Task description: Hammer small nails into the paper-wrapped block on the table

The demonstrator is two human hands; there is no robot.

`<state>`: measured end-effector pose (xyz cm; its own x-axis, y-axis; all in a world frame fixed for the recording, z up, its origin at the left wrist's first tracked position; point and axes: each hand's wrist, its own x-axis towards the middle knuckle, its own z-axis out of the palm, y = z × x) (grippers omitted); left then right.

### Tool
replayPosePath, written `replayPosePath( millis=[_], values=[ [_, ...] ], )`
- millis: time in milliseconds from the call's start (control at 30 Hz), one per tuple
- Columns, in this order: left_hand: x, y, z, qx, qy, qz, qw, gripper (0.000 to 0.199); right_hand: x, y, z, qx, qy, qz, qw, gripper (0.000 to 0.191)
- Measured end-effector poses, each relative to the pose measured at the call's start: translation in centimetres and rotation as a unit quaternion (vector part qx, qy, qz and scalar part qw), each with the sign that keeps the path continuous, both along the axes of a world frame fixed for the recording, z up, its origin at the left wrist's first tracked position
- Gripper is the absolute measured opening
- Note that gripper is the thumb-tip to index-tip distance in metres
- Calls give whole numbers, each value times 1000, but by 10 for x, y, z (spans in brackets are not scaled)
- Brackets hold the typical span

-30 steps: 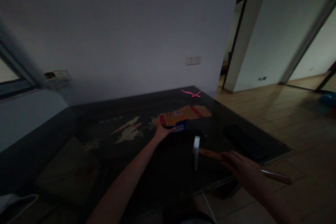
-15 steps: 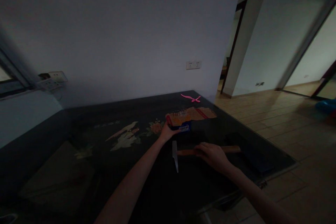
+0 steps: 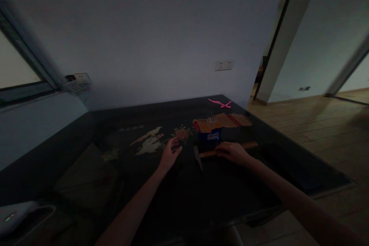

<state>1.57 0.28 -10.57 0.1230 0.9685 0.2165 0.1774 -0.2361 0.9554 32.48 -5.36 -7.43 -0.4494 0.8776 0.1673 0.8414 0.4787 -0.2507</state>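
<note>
The right hand (image 3: 233, 152) is closed around the wooden handle of a hammer (image 3: 215, 153). The hammer lies flat on the dark table (image 3: 86, 153), with its metal head pointing toward the person. A second ago the hammer was up in the air, off the edge of the table. Now it is down on the table, so it looks like it is being set down or rested there.

The left hand (image 3: 170, 153) is open and holds nothing. Its fingers are spread a little, just above the table. A moment ago it was gripping the small blue box (image 3: 211, 135). Now it has let go and pulled back, and the box stands by itself just behind the hammer. On top of the box sits an orange block with little nails (image 3: 208, 123) sticking up.

Behind the box lies a flat brown card (image 3: 235, 119), and farther back a pink ribbon (image 3: 220, 103).

The room is very dark. The writing on the box cannot be read. A dark flat thing (image 3: 288, 161) to the right is hard to make out.
</note>
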Motion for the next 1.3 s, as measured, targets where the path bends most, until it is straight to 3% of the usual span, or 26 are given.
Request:
replayPosePath(
  millis=[200,333,533,700,800,900,967,1100,1300],
  values=[
    [3,-23,3,38,22,-28,999,38,1,4,-1,2,2,22,1000,26],
    [4,-33,9,103,74,-72,989,32,2,9,-7,6,5,27,1000,26],
    [1,-36,13,152,130,-100,975,24,7,16,-17,8,5,20,1000,27],
    [1,-33,9,152,130,-101,974,21,5,10,-9,14,7,10,1000,29],
    [4,-31,10,116,89,-90,985,19,-17,-4,5,58,84,-23,995,29],
    [9,-32,17,43,3,-79,996,22,-61,-17,19,69,212,-16,975,27],
    [13,-36,25,-6,-87,-84,993,34,-96,-20,24,65,288,-6,955,37],
    [16,-53,36,-84,-217,-113,966,57,-153,-15,28,1,397,78,914,72],
    [6,-72,40,-112,-249,-245,930,62,-185,-14,26,-121,417,148,889,87]
  ],
)
